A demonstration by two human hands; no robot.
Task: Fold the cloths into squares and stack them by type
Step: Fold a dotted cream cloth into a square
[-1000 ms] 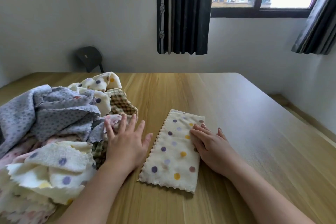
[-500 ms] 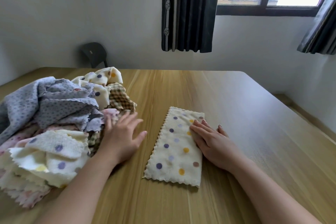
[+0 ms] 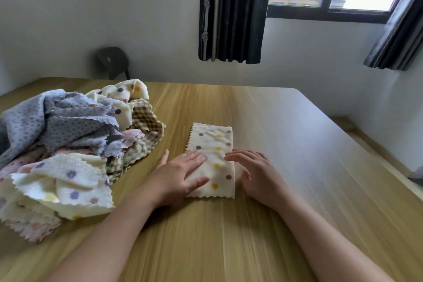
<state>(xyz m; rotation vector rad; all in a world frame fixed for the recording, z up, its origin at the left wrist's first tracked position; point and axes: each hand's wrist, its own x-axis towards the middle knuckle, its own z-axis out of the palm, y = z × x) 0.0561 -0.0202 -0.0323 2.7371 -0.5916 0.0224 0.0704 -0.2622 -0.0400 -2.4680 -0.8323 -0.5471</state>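
A cream polka-dot cloth (image 3: 214, 144), folded into a long narrow strip, lies on the wooden table (image 3: 286, 144) in front of me. My left hand (image 3: 180, 176) rests flat on the strip's near left part, fingers straight. My right hand (image 3: 256, 173) lies at the strip's right edge, fingers loosely extended and touching the edge. To the left sits a heap of unfolded cloths (image 3: 68, 144): grey dotted, cream polka-dot, brown checked and pink patterned ones.
The table's right edge (image 3: 366, 158) runs diagonally, with floor beyond it. A dark chair (image 3: 112, 62) stands behind the table's far side against the wall. A window with dark curtains (image 3: 231, 11) is above.
My left hand left the cloth heap and moved right onto the folded strip. My right hand slid off the strip's top to its right edge. The camera view shifted slightly.
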